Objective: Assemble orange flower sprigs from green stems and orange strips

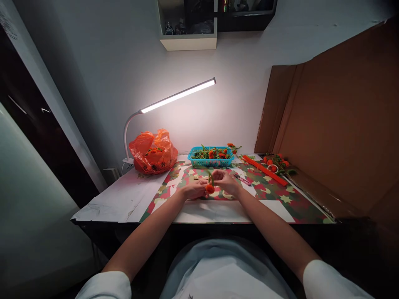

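Note:
An orange flower (210,189) with a green stem hangs head down between my hands, above the near middle of the table. My left hand (196,189) is closed at its left side, fingertips against the flower. From the right, my right hand (227,182) has its fingers curled in a pinch by the green stem; the exact contact is too small to make out. Just beyond my hands stands a blue basket (210,163) filled with orange flowers and green stems. Pink-handled scissors (242,179) lie to the right of my right hand.
An orange plastic bag (153,153) holding flowers sits at the back left, beside a lit desk lamp (178,95). On the right lie a long orange-red strip (264,170), more orange flowers (285,163) and a white ring (273,167). A tall cardboard sheet (336,120) borders the table's right side.

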`<state>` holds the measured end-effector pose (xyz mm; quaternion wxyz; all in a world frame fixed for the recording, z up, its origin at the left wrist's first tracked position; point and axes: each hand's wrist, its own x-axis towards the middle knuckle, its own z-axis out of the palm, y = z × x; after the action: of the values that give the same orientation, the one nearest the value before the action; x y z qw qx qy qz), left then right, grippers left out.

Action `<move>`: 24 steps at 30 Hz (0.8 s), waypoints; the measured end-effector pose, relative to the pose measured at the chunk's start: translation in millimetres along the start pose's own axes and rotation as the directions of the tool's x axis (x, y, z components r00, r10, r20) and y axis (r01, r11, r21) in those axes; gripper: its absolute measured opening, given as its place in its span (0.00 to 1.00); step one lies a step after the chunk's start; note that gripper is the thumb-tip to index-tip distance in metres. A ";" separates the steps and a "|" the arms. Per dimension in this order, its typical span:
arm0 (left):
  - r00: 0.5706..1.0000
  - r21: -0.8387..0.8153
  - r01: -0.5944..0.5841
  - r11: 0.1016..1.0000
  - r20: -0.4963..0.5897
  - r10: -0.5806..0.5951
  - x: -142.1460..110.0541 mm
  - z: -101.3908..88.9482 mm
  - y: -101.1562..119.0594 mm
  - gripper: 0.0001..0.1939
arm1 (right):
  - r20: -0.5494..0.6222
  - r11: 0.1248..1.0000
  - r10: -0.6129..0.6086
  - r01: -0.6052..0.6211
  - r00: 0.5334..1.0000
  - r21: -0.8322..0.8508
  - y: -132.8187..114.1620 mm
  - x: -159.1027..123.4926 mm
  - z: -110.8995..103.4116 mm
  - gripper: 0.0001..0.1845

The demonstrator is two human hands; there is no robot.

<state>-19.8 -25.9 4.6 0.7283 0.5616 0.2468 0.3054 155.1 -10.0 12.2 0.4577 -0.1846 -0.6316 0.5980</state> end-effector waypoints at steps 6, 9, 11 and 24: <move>0.986 -0.069 -0.027 0.997 -0.166 0.015 -0.5 5.3 9.4 0.20 | -0.130 0.998 0.015 -0.007 0.991 0.058 -10.8 -1.9 -0.5 0.12; 0.969 -0.052 -0.057 0.997 -0.243 0.043 0.2 6.9 11.6 0.22 | -0.114 0.995 0.079 -0.072 0.990 0.061 -15.2 -3.9 -3.6 0.14; 0.960 -0.041 -0.067 0.997 -0.275 0.053 1.9 6.6 10.9 0.21 | -0.102 0.995 0.092 -0.094 0.990 -0.016 -15.1 -4.4 -6.1 0.16; 0.866 0.073 -0.200 0.977 -0.453 0.211 13.3 -7.3 -2.3 0.19 | -0.136 0.873 -0.199 0.112 0.971 -0.476 4.0 -0.4 -5.2 0.04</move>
<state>-15.4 -11.9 0.3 0.6061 0.5053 0.3541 0.5020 158.3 -6.4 7.7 0.5022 -0.2907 -0.7249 0.3713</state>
